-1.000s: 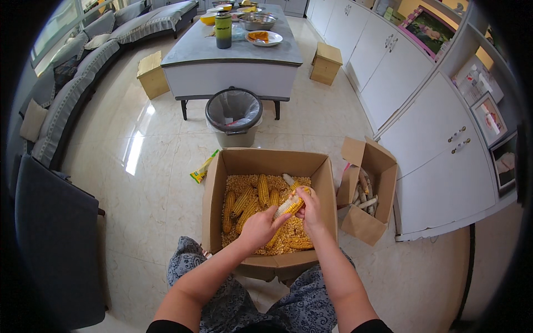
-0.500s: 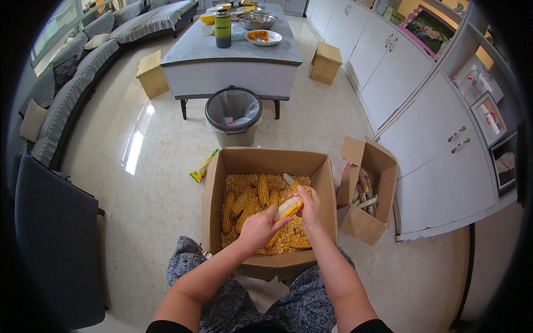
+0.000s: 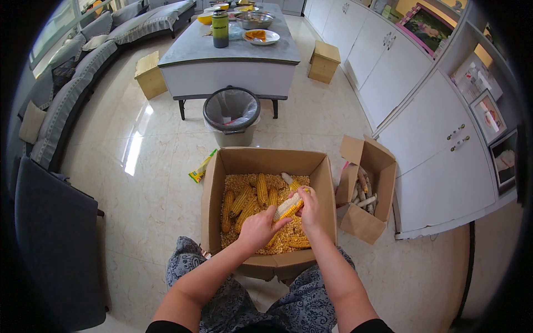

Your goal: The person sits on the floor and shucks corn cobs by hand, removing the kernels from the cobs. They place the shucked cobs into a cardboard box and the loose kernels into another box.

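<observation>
A partly stripped corn cob (image 3: 288, 206) lies slanted between my two hands, white core showing beside rows of yellow kernels. My left hand (image 3: 263, 226) grips its lower-left end, thumb along the cob. My right hand (image 3: 308, 208) is closed round the upper-right end, with the thumb near the kernels. Both are over a large cardboard box (image 3: 216, 200) that holds loose yellow kernels (image 3: 288, 238) and several whole or partly stripped cobs (image 3: 242, 200).
Right stands a smaller box (image 3: 352, 225) of bare cobs. Beyond are a lined bin (image 3: 230, 111), a table (image 3: 183, 55) with dishes, two wooden stools (image 3: 150, 77) and white cabinets (image 3: 427, 155). A sofa (image 3: 83, 89) and grey chair (image 3: 50, 233) line the left. A yellow-green packet (image 3: 200, 166) lies beside the box.
My hands stay on the same cob in nearly the same place, with slight shifts of the fingers. The whole view has moved very slightly.
</observation>
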{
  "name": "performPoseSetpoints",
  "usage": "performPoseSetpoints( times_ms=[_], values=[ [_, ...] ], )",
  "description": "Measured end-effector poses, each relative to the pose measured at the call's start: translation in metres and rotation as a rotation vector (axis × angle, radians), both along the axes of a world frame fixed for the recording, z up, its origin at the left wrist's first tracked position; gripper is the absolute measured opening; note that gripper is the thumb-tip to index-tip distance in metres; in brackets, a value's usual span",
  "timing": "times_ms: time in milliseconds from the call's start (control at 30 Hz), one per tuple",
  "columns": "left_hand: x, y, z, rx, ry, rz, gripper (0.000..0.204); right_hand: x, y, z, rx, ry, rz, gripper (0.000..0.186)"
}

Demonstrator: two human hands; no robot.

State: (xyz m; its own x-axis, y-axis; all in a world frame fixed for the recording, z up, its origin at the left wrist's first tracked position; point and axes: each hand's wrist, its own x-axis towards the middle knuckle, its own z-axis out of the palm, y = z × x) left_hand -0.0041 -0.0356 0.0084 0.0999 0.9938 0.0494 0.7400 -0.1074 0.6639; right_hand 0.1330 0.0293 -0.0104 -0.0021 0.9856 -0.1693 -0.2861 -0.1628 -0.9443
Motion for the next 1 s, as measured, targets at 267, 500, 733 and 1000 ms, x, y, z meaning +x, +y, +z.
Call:
performPoseSetpoints(
  times_ms=[267,500,733,1000],
  values=[
    [0.000,0.000,0.001,0.044,0.007,-0.017,0.048,0.006,0.001,0.013,-0.103,0.090,0.069,0.020],
    [0.002,0.000,0.002,-0.016,0.028,-0.016,0.049,0.006,0.002,0.003,-0.001,0.001,0.052,0.019],
    [-0.006,0.006,0.006,-0.200,-0.284,0.006,0.045,0.017,0.005,0.020,-0.061,0.177,0.308,0.014],
    [-0.001,0.001,0.009,-0.154,-0.140,-0.004,0.042,0.002,0.004,-0.010,0.152,-0.158,0.065,0.024]
  ],
)
